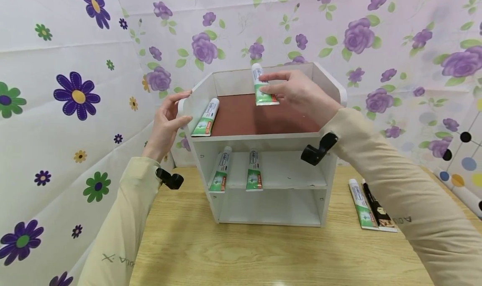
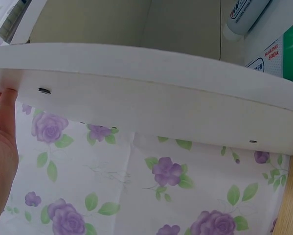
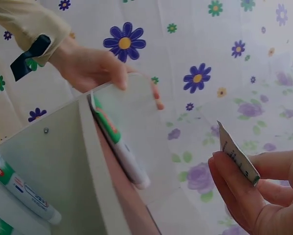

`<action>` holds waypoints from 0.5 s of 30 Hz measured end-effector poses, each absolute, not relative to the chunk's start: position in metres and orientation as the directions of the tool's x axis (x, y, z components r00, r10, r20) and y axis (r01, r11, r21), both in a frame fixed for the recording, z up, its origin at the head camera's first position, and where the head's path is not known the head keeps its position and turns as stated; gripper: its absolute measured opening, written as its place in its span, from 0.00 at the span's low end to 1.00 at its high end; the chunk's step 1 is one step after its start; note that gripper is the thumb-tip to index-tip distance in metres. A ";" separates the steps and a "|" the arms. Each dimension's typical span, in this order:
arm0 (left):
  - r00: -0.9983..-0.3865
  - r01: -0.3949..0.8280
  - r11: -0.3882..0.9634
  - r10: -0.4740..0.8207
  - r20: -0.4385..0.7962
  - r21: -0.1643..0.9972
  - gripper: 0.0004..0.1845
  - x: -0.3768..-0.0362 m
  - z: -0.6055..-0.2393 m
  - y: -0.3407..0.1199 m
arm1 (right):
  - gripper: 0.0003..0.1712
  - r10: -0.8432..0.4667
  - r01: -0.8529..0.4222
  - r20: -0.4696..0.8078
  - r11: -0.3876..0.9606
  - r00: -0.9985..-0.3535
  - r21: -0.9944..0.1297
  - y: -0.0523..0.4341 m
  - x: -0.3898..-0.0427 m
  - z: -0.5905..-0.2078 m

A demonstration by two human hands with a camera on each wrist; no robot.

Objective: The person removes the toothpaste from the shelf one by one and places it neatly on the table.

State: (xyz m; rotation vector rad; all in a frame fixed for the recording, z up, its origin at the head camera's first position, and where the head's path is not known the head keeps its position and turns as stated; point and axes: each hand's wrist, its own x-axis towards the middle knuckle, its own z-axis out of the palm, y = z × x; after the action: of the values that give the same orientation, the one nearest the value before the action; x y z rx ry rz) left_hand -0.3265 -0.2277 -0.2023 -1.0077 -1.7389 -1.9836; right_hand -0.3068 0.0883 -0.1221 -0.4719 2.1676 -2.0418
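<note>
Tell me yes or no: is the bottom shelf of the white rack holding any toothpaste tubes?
No, the bottom shelf of the white rack is bare.

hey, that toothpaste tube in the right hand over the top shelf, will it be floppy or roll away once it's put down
Probably neither. The toothpaste tube has a flat crimped end, seen edge-on in the right hand's grip, so it should lie still rather than roll. It stays straight while pinched, suggesting a fairly firm, full body. The tube already on the top shelf lies steady, leaning against the side wall.
</note>
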 end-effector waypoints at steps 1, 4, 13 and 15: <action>-0.703 0.647 -0.210 0.208 0.680 0.733 0.26 -0.327 -0.203 -0.228 | 0.26 -0.303 -0.145 0.131 0.022 -0.944 -0.989 0.092 -0.305 -0.119; -0.704 0.645 -0.213 0.209 0.679 0.734 0.27 -0.327 -0.203 -0.227 | 0.27 -0.297 -0.103 0.138 -0.129 -0.945 -0.986 0.104 -0.301 -0.110; -0.705 0.644 -0.217 0.203 0.679 0.734 0.27 -0.325 -0.203 -0.227 | 0.23 -0.282 -0.042 0.123 -0.279 -0.952 -0.959 0.146 -0.296 -0.091; -0.707 0.640 -0.218 0.208 0.676 0.737 0.27 -0.325 -0.203 -0.227 | 0.22 -0.276 -0.034 0.119 -0.294 -0.954 -0.955 0.155 -0.297 -0.090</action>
State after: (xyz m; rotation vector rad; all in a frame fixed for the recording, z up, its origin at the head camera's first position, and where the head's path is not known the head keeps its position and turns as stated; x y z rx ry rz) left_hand -0.3251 -0.2266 -0.2025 -1.0023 -1.7358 -1.9985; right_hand -0.2970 0.1547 -0.0899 -0.3946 1.7668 -2.3781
